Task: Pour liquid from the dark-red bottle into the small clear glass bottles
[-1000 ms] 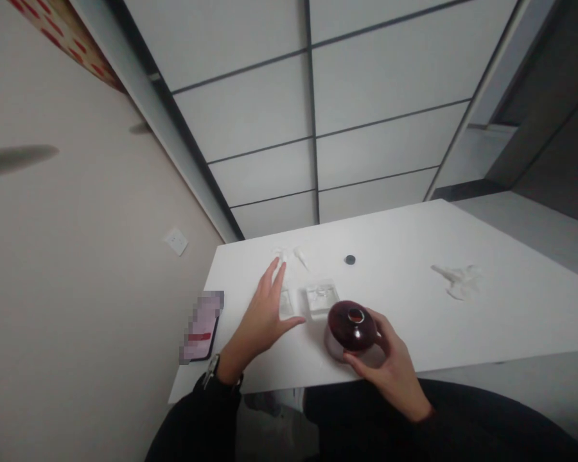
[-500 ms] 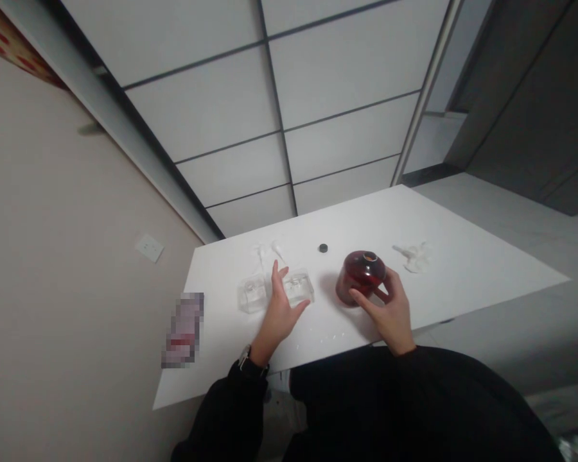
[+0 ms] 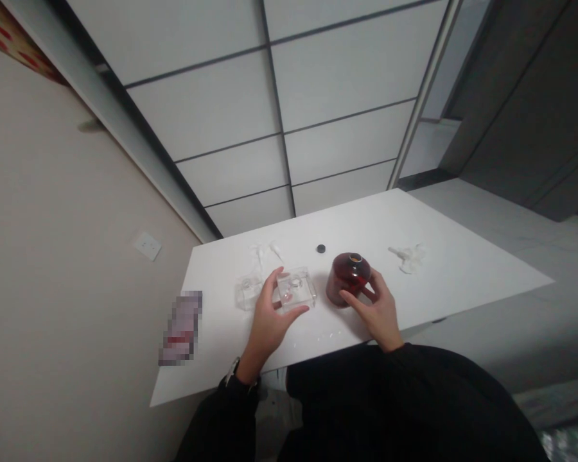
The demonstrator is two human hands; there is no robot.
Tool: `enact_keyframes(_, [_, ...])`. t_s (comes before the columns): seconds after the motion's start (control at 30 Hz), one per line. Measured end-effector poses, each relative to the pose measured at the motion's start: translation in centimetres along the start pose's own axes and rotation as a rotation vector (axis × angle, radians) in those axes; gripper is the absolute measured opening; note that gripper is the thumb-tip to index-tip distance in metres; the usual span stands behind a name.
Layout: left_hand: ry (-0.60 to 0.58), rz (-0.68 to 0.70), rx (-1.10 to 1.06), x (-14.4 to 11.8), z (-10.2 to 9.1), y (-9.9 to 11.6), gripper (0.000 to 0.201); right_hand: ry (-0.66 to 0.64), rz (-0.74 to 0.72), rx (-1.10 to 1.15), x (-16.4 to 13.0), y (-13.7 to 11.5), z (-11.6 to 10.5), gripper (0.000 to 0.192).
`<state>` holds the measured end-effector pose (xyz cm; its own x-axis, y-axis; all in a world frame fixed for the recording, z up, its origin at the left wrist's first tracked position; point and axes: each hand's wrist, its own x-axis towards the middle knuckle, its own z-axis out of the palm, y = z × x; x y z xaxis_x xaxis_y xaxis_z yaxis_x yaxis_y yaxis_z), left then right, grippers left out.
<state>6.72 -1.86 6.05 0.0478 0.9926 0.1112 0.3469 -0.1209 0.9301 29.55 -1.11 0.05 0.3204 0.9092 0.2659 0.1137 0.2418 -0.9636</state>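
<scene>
White table [image 3: 453,263], white panels [image 3: 351,142] beyond, hands [image 3: 268,317] gripping clear box [image 3: 297,292] left, red bottle [image 3: 345,276] right

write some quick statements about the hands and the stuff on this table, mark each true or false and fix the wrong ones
1. The right hand is on the dark red bottle. True.
2. The black cap sits on the bottle's mouth. False: it lies on the white table, beyond the hands, and the mouth is uncovered.
3. The left hand has its thumb and fingers around a clear box. True.
4. The crumpled white tissue is to the left of the bottle. False: it is to the right.
5. A second clear box is to the left of the one in the left hand. True.
</scene>
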Motion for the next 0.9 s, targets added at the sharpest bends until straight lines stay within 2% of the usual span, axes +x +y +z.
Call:
enact_keyframes(0.2, [-0.013, 0.071, 0.137, -1.3, -4.4, 2.5, 0.085, -0.216, -0.014, 0.029, -1.3, 0.3, 1.2, 0.074])
enact_keyframes(0.3, [-0.020, 0.090, 0.230, -1.2, -5.7, 3.0, 0.085, -0.293, -0.031, 0.052, -2.2, 0.4, 2.0, 0.073])
enact_keyframes(0.43, [-0.030, 0.099, 0.320, -0.8, -6.4, 3.8, 0.080, -0.349, -0.044, 0.067, -2.9, 0.6, 2.5, 0.076])
enact_keyframes(0.63, [-0.155, 0.177, 0.505, -0.1, -6.8, 6.0, 0.073, -0.382, -0.028, 0.090, -3.0, 0.6, 2.5, 0.081])
enact_keyframes(0.9, [-0.215, 0.268, 0.646, 0.4, -7.1, 7.8, 0.071, -0.424, -0.045, 0.108, -3.2, 0.2, 2.5, 0.073])
